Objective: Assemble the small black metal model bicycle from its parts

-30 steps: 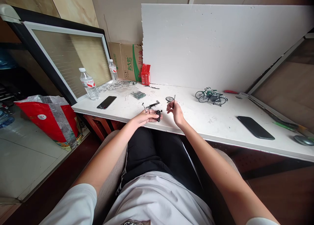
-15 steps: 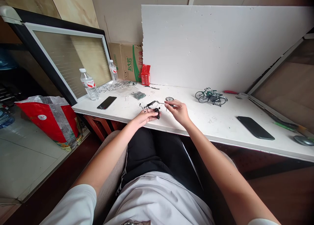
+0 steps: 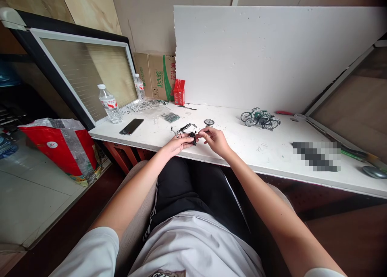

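My left hand [image 3: 179, 144] is closed around a small black model bicycle frame [image 3: 192, 138], keeping it just over the front part of the white table. Thin handlebar-like parts stick out from the frame toward the left. The fingertips of my right hand [image 3: 213, 140] are pinched together at the frame's right side. Whatever sits between them is too small to make out. A loose spoked wheel [image 3: 209, 122] lies on the table just beyond my right hand. Finished-looking green and black model bicycles [image 3: 260, 119] stand farther right.
Behind my hands lie a bag of small green parts [image 3: 171, 117] and a heap of thin dark parts [image 3: 142, 105]. Water bottles [image 3: 110, 105] and a phone [image 3: 132, 126] are at left. A red box [image 3: 179, 92] stands at the back, a mouse [image 3: 374, 172] far right.
My right hand has moved slightly left and toward me, bringing its fingertips up to the frame. My left hand with the frame has hardly moved.
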`<state>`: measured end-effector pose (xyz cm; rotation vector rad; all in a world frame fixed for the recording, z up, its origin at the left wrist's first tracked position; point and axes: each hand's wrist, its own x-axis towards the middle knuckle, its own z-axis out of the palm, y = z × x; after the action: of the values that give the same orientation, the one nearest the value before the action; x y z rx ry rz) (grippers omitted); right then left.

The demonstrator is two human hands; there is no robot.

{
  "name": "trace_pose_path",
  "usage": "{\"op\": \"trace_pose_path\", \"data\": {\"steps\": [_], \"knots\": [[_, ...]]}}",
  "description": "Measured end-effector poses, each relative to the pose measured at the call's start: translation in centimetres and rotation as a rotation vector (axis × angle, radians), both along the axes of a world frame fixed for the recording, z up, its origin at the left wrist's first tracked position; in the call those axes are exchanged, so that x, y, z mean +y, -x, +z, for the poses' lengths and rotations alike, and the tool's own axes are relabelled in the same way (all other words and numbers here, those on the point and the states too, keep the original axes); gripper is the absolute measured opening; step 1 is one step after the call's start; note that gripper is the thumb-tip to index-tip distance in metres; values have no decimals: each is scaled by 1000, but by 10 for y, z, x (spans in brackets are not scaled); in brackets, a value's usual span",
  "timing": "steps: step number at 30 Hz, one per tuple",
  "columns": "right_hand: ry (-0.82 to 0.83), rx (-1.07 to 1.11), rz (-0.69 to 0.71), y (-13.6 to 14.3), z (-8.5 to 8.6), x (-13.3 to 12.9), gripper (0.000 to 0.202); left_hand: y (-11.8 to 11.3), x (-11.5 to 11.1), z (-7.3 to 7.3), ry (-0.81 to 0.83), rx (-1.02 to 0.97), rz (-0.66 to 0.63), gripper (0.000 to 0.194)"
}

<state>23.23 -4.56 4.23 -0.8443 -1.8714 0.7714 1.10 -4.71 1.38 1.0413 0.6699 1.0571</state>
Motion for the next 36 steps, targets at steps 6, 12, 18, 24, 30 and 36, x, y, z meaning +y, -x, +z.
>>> {"op": "trace_pose_path", "data": {"steps": [6, 12, 18, 24, 30, 36], "knots": [[-18, -45, -14, 0, 1, -1, 43, 0, 0, -1, -8, -5, 2, 37], [-21, -44, -26, 1, -1, 0, 43, 0, 1, -3, -14, 3, 4, 37], [-3, -25, -24, 1, 0, -1, 44, 1, 2, -4, -22, 5, -3, 38], [13, -1, -21, 1, 0, -2, 43, 0, 1, -3, -14, 13, -1, 37], [14, -24, -31, 1, 0, -2, 42, 0, -1, -1, -5, 14, 9, 36], [5, -22, -21, 2, 0, -2, 44, 0, 1, -2, -13, 14, 6, 37]]}}
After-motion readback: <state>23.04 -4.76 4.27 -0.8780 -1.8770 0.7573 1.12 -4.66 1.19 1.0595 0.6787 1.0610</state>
